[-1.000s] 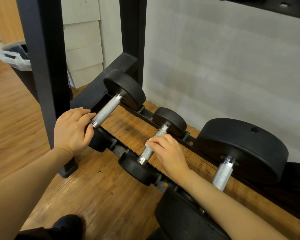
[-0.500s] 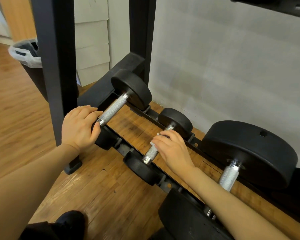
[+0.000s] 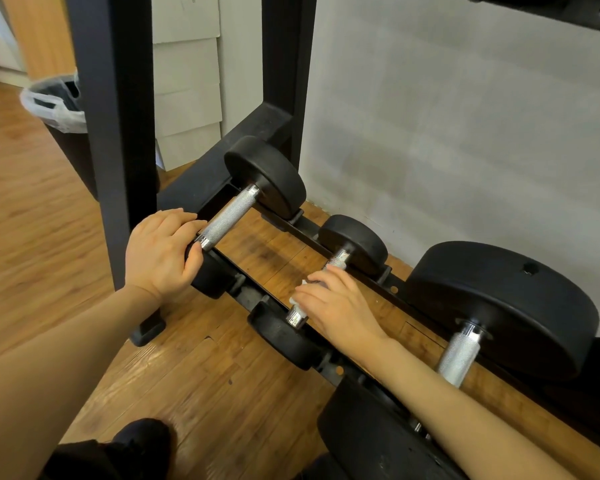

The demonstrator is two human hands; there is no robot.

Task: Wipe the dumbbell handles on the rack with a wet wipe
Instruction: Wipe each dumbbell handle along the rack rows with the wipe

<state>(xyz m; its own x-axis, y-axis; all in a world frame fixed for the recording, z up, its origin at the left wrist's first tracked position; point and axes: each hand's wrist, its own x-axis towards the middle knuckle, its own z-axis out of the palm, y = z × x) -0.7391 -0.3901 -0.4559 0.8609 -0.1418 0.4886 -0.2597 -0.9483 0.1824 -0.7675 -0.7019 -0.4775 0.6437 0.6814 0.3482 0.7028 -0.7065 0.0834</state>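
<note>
Wet wipe point(image 3: 297, 292) wrapped on middle dumbbell handle point(image 3: 336, 263) under curled right hand point(image 3: 336, 306) fingers, left hand point(image 3: 160, 251) gripping end weight point(image 3: 208, 271)

A black rack point(image 3: 388, 287) stands on the wood floor point(image 3: 32, 220); three dumbbells lie across its rails, and the floor shows between them

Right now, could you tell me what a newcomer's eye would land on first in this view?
Probably the right hand wrapped over the middle dumbbell's knurled handle, a white wet wipe peeking out beneath its fingers. To the left, the left hand grips the near head of the leftmost dumbbell. At right, the largest dumbbell bulks on the black rack.
</note>
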